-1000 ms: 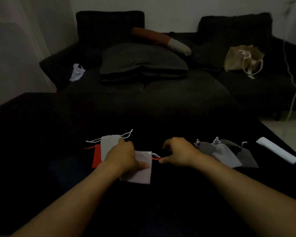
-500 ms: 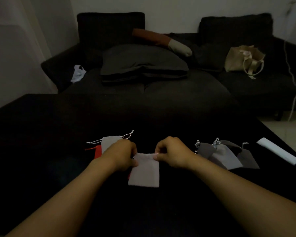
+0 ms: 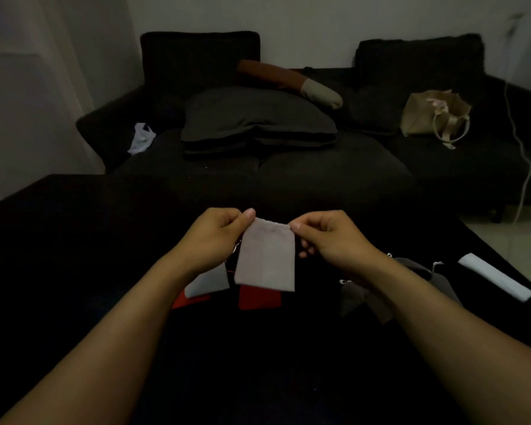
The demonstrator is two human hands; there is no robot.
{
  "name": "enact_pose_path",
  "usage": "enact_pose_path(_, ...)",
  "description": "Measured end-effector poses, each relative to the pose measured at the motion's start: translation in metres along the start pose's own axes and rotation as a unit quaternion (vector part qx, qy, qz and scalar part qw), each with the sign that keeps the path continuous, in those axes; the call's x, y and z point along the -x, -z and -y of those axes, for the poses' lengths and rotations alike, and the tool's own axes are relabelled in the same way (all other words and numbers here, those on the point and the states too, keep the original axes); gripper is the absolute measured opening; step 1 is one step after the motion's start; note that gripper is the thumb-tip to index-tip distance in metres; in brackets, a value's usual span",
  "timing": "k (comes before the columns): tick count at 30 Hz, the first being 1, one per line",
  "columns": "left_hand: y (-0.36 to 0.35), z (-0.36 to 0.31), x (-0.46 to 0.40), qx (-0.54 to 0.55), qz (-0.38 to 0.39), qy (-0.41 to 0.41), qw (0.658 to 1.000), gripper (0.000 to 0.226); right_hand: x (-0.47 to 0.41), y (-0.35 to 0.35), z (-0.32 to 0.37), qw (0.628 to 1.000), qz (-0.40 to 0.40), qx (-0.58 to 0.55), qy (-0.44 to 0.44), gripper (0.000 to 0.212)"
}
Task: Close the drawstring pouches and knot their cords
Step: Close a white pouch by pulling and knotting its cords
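Pouch work from my remote seat: the pale grey flat fabric drawstring pouch [image 3: 265, 256] hangs above the black counter [image 3: 74, 240], pinched at its 2 top corners. My left hand [image 3: 210, 237] has its grip clenched on the left corner, my right hand [image 3: 328, 237] on the right one. It looks light, limp and soft, so I judge the cords at the mouth are the place to take hold, though they are barely visible here

Dim, murky room light; soft focus, wide-angle edge bending.
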State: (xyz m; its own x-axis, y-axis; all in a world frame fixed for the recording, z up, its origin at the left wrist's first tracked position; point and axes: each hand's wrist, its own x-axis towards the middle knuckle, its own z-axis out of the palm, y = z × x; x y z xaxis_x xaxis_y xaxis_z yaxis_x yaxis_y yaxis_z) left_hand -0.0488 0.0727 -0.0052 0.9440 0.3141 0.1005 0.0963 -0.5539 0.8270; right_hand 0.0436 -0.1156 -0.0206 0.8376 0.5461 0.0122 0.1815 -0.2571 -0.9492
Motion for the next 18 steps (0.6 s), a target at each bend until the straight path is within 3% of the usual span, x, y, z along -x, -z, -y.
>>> enact_pose_path(7, 0.002, -0.004, -0.004, 0.01, -0.035, -0.024, 0.999, 0.042, 0.013, 0.031, 0.004, 0.996, -0.042, -0.045, 0.07, 0.014)
enact_pose_path(13, -0.002, -0.017, -0.006, 0.067, -0.085, 0.011, 0.994, 0.043, 0.017, 0.057, 0.001, 0.982, -0.059, 0.159, 0.087, 0.012)
enact_pose_path(16, -0.002, -0.013, -0.015, 0.161, -0.176, 0.089, 0.967, 0.042, 0.018, 0.072, -0.002, 0.987, -0.088, 0.111, 0.075, 0.022)
enact_pose_path(18, -0.005, -0.012, -0.018, 0.298, -0.162, 0.155, 0.928, 0.041, 0.017, 0.072, -0.004, 0.995, -0.086, -0.009, 0.047, 0.025)
